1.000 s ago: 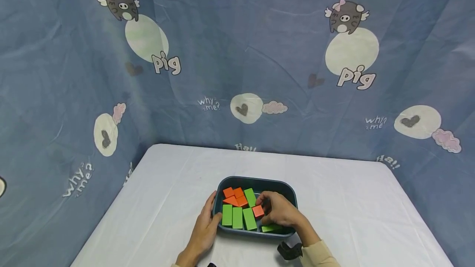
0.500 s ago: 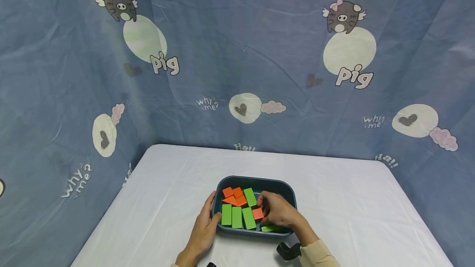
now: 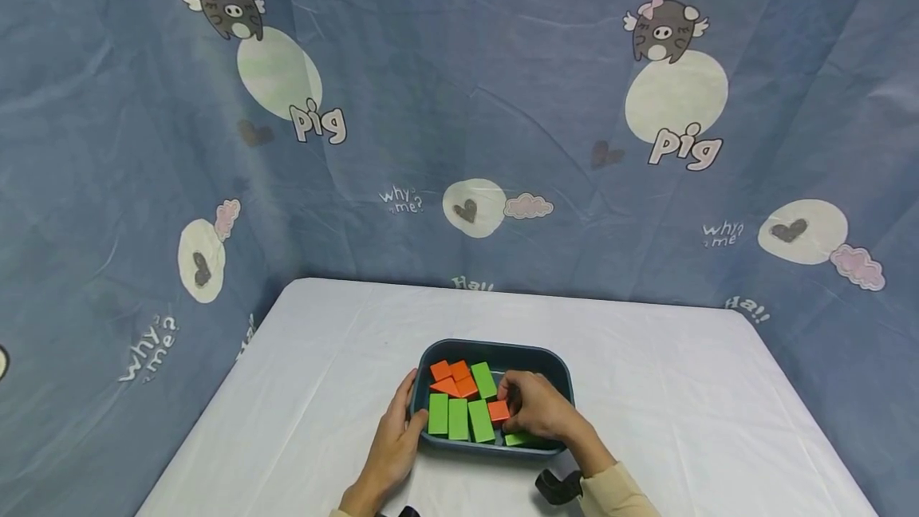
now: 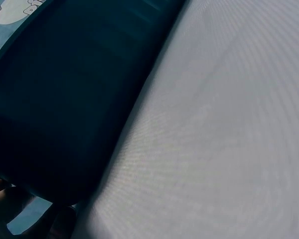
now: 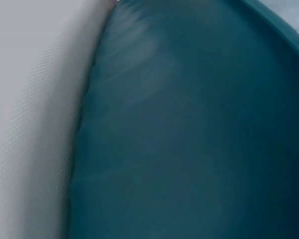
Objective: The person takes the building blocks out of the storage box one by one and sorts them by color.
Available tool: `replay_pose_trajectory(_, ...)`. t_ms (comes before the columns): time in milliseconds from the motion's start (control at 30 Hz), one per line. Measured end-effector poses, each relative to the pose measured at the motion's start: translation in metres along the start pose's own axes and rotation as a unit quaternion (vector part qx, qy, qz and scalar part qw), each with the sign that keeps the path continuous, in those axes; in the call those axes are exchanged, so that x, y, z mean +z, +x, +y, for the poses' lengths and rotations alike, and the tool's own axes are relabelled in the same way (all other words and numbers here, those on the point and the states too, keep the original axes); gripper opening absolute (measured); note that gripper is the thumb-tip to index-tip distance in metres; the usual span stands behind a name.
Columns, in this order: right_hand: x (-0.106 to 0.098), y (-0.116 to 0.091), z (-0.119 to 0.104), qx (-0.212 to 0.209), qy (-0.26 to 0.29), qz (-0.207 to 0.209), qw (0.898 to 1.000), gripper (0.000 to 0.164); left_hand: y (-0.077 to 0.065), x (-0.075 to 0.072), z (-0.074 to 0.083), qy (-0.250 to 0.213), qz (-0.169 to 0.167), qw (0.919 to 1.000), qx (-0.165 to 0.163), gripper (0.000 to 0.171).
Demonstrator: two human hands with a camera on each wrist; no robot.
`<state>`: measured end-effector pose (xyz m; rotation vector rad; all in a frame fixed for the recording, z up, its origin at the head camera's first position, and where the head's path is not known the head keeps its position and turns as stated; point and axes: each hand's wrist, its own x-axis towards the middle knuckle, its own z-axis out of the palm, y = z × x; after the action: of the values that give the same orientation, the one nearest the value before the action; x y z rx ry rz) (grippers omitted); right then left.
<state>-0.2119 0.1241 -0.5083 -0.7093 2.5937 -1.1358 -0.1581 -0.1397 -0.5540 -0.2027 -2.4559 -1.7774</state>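
A dark teal rectangular tray point(image 3: 495, 453) holds several green and orange-red blocks. My left hand point(image 3: 393, 441) grips its left end, thumb at the front corner of the rim and fingers along the outer side wall. Inside the tray, my right hand point(image 3: 538, 409) pinches a small orange-red block point(image 3: 498, 412) between thumb and curled fingers. This block stands just right of a row of upright-lying green blocks point(image 3: 458, 420). Partly under the right hand lies another green block point(image 3: 518, 439). In the left wrist view the tray's outer wall point(image 4: 65, 109) hides most of the left hand.
Orange-red pieces point(image 3: 452, 380), one wedge-shaped, sit grouped at the tray's back left, beside a green block point(image 3: 484, 380). The tray rests on a white-covered table point(image 3: 682, 397). A blue printed cloth point(image 3: 560, 102) rises behind and at the sides.
Almost nothing differs. The right fingertips have shifted very slightly beside the orange-red block; the left hand and tray stay in place.
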Motion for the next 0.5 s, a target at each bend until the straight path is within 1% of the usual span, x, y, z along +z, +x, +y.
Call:
replay_pose_trajectory(100, -0.003, -0.002, -0.002, 0.004, 0.005, 0.014, 1.0, 0.038, 0.0, 0.001, 0.0, 0.002, -0.002, 1.0, 0.002, 0.066)
replay_pose_trajectory(300, -0.013, -0.006, -0.008, -0.002, 0.013, 0.062, 0.998, 0.035, 0.0, 0.001, -0.001, 0.012, 0.002, 0.9999, 0.003, 0.061)
replay_pose_trajectory(400, -0.019, -0.008, -0.011, 0.001, 0.025, 0.083, 0.996, 0.035, 0.0, 0.001, -0.002, 0.015, 0.004, 0.9999, 0.005, 0.062)
replay_pose_trajectory(500, -0.025, -0.01, -0.011, 0.006, 0.046, 0.095, 0.994, 0.034, 0.0, 0.001, -0.002, 0.023, 0.006, 0.9997, 0.009, 0.062)
